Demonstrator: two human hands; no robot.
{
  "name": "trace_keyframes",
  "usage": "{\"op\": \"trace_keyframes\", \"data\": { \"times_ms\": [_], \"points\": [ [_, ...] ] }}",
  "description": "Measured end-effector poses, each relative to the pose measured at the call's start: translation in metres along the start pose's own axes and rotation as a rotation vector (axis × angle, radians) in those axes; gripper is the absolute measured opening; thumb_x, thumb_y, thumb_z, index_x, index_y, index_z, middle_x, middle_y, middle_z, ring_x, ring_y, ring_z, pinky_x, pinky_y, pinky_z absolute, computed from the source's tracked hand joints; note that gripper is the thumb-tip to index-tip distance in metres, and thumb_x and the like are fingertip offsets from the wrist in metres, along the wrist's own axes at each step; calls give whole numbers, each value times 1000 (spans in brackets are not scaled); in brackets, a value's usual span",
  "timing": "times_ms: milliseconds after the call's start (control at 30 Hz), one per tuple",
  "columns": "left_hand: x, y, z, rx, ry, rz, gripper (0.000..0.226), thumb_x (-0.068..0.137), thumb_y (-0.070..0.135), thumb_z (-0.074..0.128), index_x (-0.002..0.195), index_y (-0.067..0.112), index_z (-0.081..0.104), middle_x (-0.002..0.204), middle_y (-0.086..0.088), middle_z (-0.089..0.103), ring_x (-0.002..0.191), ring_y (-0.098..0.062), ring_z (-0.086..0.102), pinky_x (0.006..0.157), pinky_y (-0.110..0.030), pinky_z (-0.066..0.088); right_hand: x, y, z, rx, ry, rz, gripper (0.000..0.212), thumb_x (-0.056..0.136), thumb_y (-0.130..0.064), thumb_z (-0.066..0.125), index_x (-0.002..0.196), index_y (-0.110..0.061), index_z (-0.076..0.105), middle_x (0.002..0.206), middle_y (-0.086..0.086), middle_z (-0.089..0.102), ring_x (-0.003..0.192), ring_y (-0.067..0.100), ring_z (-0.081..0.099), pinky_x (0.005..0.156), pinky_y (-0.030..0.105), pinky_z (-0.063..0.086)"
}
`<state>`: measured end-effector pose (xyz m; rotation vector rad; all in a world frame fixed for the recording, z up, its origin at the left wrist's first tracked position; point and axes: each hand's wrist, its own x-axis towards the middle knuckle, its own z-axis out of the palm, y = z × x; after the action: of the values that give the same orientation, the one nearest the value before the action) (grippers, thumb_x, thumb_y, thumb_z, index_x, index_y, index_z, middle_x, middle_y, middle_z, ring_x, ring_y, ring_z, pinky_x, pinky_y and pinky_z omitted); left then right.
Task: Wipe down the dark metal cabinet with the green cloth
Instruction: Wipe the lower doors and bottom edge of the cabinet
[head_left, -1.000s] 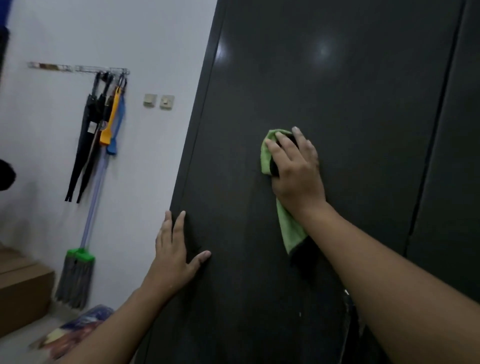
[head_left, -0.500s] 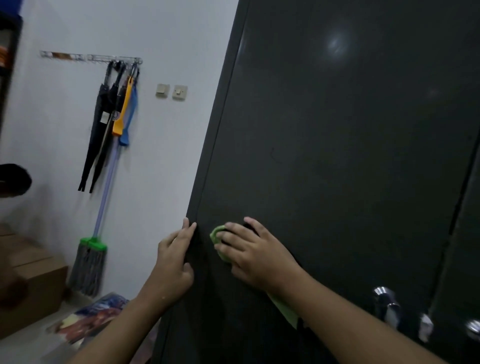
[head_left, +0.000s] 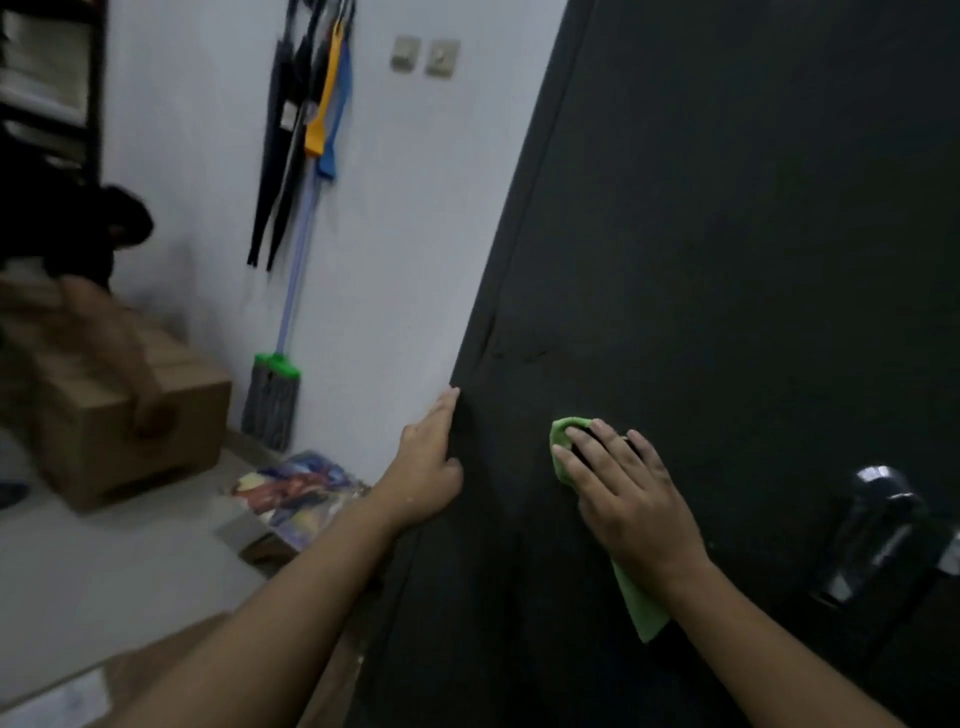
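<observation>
A green-headed mop and dark folded umbrellas lined the white wall to the left of the dark metal cabinet, with two wall switches beside them. A cardboard box and a colourful packet sat on the floor, where a second person, badly blurred, reached for the box. The right hand, fingers spread and nearly straight, pressed the green cloth flat against the cabinet front, low down near its left edge and left of a chrome handle. The cloth ran from upper left to lower right, one end showing past the fingertips and its tail trailing below the wrist. The left hand, fingers straight, rested on the cabinet's left edge. The palm hid the cloth's middle, the handle was smeared, and the frame cut off the cabinet's top and foot.
</observation>
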<state>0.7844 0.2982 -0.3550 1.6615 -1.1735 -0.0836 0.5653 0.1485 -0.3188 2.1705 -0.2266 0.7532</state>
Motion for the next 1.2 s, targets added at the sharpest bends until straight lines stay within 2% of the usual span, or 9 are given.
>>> {"op": "trace_keyframes", "data": {
  "times_ms": [100,233,367,500,633,767,867,967,1200],
  "points": [
    [-19,-51,24,-272,47,-153,62,97,20,47,154,23,23,154,3,34,140,-15,33,118,-40,29,-19,-46,36,-6,-103,-141,48,96,-18,42,143,-19,55,151,4,49,144,24,39,118,46,28],
    [-40,-116,61,-396,87,-237,43,102,16,44,145,13,41,147,7,39,136,-7,36,110,-11,30,-40,-87,68,12,-226,-344,49,96,-19,39,144,-17,53,152,6,48,145,24,37,120,45,19],
    [-51,-157,74,-482,62,-290,39,104,10,42,143,11,46,136,9,45,129,-7,41,95,0,32,-41,-107,80,84,-150,-253,47,101,-13,42,148,-15,48,154,10,44,146,24,36,121,43,24],
    [-82,-209,99,-664,-21,-436,37,104,16,42,139,19,51,133,4,57,121,-8,54,92,-11,44,-48,-161,109,164,-91,-142,44,105,-10,39,147,-15,49,153,9,45,145,24,39,119,42,29],
    [-98,-261,90,-709,-264,-671,33,104,31,37,122,24,64,125,2,65,117,-13,59,99,-28,45,-75,-235,155,186,-298,-306,50,99,-12,33,145,-12,51,154,10,44,143,24,41,118,43,26],
    [-108,-294,92,-597,-439,-606,39,105,35,33,136,26,54,125,12,63,107,6,59,80,-12,46,-102,-293,191,172,-547,-503,61,93,-18,22,150,-10,44,158,12,37,148,27,31,122,45,6],
    [-129,-315,121,-610,-390,-483,42,104,41,38,145,36,43,146,12,49,132,-4,45,101,-23,40,-124,-322,212,136,-660,-838,60,102,-17,22,159,-4,9,166,18,0,154,32,-3,112,47,-20],
    [-154,-340,138,-608,-333,-465,41,106,34,36,146,32,43,146,14,47,134,0,42,108,-22,37,-134,-345,227,171,-795,-936,58,105,-17,29,158,-3,9,166,20,-3,153,34,-6,108,47,-22],
    [-183,-396,154,-575,-430,-600,38,105,33,36,141,34,46,141,16,49,107,24,46,86,-7,35,-149,-395,263,190,-797,-845,62,105,-22,34,157,-2,7,165,22,-3,153,36,-5,114,48,-18]
  ]
}}
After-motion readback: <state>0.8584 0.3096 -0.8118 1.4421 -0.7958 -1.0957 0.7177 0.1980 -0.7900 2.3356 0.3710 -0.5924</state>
